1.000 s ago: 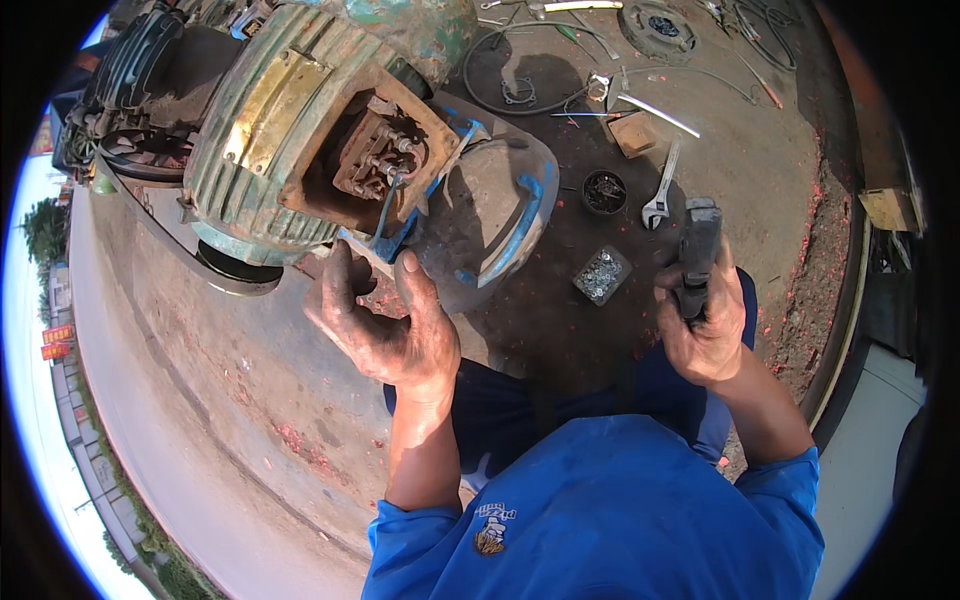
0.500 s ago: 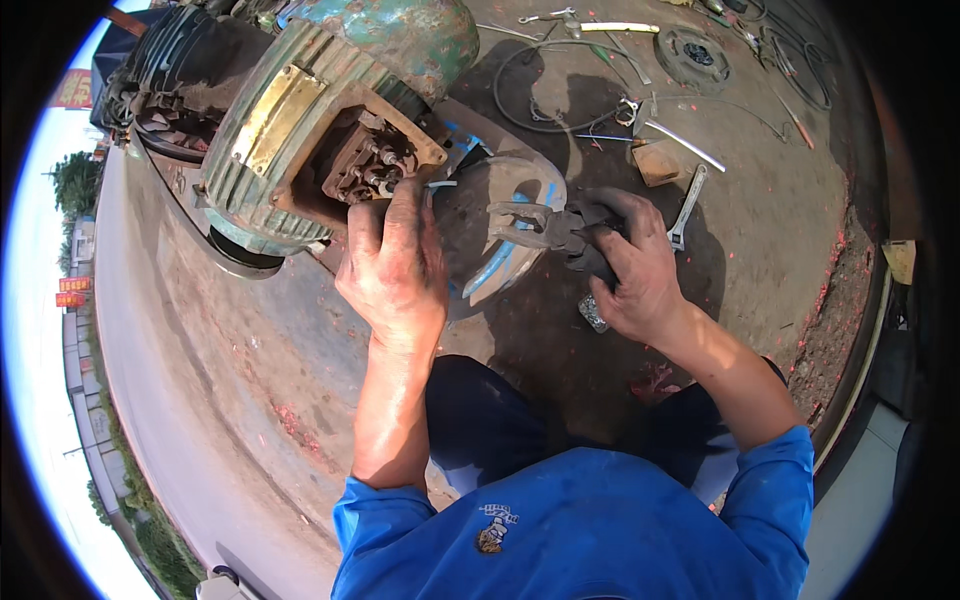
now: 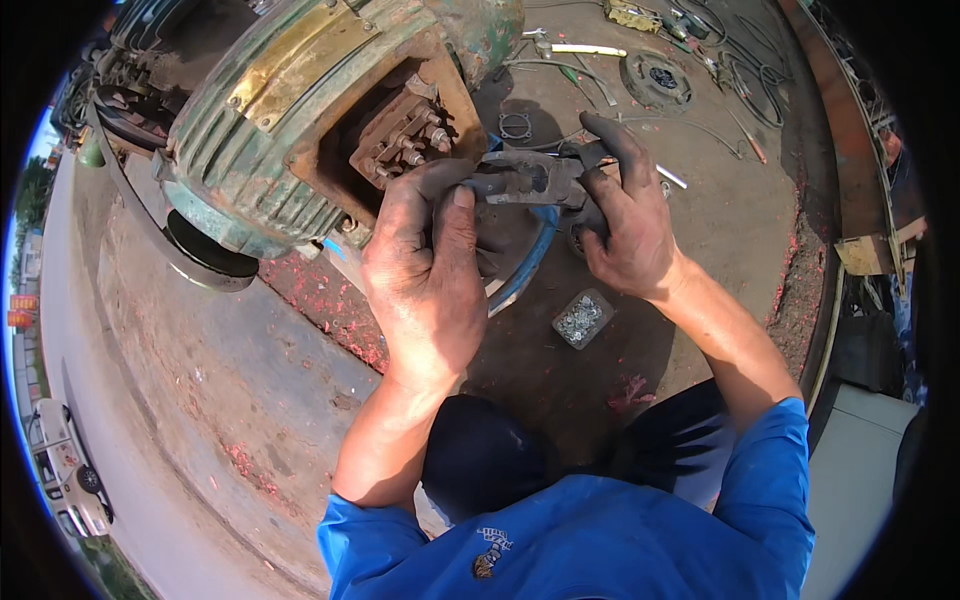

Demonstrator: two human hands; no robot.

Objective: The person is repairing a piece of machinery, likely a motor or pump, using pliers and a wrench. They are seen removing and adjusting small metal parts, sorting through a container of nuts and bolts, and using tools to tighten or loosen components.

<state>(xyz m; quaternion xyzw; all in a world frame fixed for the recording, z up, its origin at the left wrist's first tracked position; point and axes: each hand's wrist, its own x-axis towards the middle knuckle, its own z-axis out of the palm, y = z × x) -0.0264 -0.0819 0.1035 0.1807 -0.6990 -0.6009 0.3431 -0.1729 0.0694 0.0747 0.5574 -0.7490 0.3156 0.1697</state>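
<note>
A green ribbed electric motor lies at the upper left, its rusty square terminal box open and several studs bare inside. Near the box's lower right corner, my left hand has thumb and fingers pinched at the jaw end of a pair of dark, worn pliers. What sits between those fingertips is hidden. My right hand is wrapped round the pliers' handles, the head pointing left toward my left hand. The fingers of both hands are blackened.
A clear tray of small metal hardware stands on the ground before my knees. Farther off are a round metal disc, a white-handled tool, a thin square gasket and loose cables. A parked car shows far left.
The pliers have moved left and up, and their jaws now meet my left fingertips. My left hand has turned and shifted slightly right; the pale thin piece at its fingertips is out of sight.
</note>
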